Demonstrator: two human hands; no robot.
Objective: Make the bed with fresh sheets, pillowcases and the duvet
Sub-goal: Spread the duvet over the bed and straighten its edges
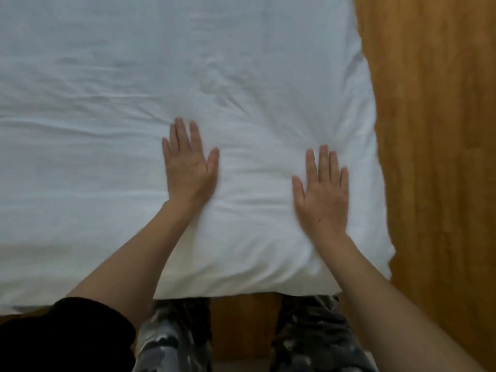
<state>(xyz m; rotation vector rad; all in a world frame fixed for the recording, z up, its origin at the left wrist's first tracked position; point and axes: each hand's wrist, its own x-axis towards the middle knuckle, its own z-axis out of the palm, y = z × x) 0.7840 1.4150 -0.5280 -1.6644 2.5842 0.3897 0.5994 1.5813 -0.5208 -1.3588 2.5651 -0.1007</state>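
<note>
My left hand (190, 167) and right hand (323, 193) lie flat, gripping nothing, on the duvet (241, 108); I'd sweep outward from both palms, chasing the creases beyond the fingertips.

Head view, steeply down, close

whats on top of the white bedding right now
Both hands lie flat on the white bedding, fingers straight: left hand, right hand. What lies beneath the bedding is covered.

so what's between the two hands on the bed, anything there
Only bare white duvet, softly creased, lies between the left hand and the right hand. Both press flat on it in the head view.
</note>
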